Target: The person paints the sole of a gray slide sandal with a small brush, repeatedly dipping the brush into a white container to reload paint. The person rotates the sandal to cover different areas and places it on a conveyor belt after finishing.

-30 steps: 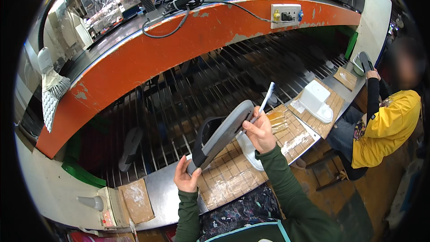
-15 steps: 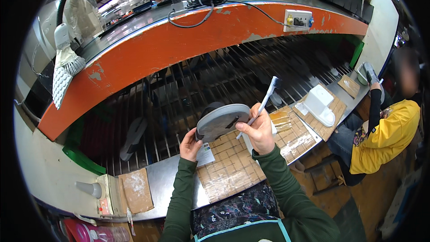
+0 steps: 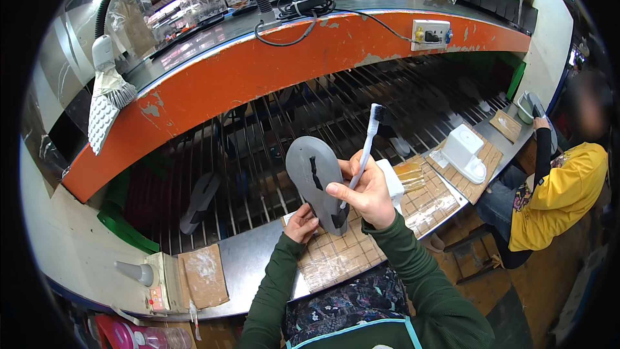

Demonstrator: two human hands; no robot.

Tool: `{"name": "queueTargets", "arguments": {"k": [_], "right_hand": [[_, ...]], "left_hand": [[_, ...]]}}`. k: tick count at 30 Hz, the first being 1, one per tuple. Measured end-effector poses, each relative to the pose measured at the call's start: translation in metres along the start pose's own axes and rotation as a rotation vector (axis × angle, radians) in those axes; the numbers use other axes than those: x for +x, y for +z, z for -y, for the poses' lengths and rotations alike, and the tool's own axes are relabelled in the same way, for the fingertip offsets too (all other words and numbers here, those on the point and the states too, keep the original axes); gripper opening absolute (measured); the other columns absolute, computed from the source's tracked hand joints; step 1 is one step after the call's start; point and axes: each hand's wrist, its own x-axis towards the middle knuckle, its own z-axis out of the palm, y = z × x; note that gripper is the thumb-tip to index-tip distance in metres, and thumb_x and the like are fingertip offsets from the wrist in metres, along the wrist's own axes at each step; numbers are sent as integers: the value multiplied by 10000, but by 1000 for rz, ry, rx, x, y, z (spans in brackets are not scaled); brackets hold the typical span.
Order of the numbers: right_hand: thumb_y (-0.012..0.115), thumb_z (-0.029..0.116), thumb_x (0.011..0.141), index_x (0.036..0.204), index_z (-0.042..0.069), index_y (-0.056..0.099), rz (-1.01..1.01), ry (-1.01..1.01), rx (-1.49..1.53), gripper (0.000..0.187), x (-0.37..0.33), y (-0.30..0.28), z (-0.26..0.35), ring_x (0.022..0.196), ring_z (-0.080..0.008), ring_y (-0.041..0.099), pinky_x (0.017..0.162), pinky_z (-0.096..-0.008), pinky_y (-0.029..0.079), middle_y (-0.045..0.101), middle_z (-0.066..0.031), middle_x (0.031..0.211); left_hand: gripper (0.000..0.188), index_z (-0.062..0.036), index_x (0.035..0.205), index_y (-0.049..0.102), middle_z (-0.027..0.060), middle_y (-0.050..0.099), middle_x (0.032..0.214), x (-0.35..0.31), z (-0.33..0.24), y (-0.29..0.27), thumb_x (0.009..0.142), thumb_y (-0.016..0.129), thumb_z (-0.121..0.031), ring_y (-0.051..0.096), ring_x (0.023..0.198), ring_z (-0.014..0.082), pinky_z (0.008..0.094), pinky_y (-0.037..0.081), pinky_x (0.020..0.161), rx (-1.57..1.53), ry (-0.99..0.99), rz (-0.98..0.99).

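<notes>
A grey shoe sole (image 3: 314, 171) with dark markings stands upright in front of me, its broad face toward me. My left hand (image 3: 301, 224) grips it near the lower end, fingers tucked partly behind. My right hand (image 3: 371, 189) is closed around a white toothbrush (image 3: 369, 139) with dark bristles pointing up. The right thumb lies against the handle, close to the sole's right edge; whether it touches the sole I cannot tell. Under both hands is a tape-covered cardboard mat (image 3: 339, 258). Just beyond my right hand stands a white container (image 3: 392, 184), partly hidden.
Metal conveyor rods (image 3: 252, 184) carry other grey soles (image 3: 200, 201) beneath an orange beam (image 3: 258, 64). A lamp-like white fitting (image 3: 106, 106) hangs left. At right are a white tub (image 3: 462, 147) and a seated co-worker in yellow (image 3: 558, 197). A cardboard piece (image 3: 203, 274) lies left.
The sole has turned from lying tilted sideways to standing upright, its face toward me. My left hand is lower and farther right. The toothbrush has swung more upright.
</notes>
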Motion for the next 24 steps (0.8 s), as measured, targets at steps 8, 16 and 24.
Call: {"name": "queueTargets", "arguments": {"k": [8, 16, 24], "right_hand": [[732, 4, 804, 922, 112, 379, -54, 28, 33, 388, 10, -7, -5, 1010, -191, 604, 855, -311, 505, 599, -212, 1123], [730, 19, 812, 852, 133, 417, -139, 86, 18, 335, 17, -9, -9, 732, -72, 554, 647, -203, 435, 600, -37, 825], [755, 86, 814, 843, 154, 441, -203, 166, -64, 322, 24, -19, -21, 621, -19, 459, 519, -175, 334, 474, 73, 691]], "left_hand": [[608, -9, 1435, 322, 110, 490, 1365, -32, 17, 11, 894, 601, -19, 489, 1248, 221, 371, 394, 1048, -171, -79, 60], [595, -14, 1425, 348, 130, 537, 1333, -67, 26, 29, 880, 586, 16, 552, 1192, 239, 403, 447, 1005, -337, -90, 59], [631, -6, 1418, 359, 158, 544, 1317, -84, 14, 44, 844, 617, -43, 559, 1196, 279, 422, 453, 1014, -467, -71, 82]]}}
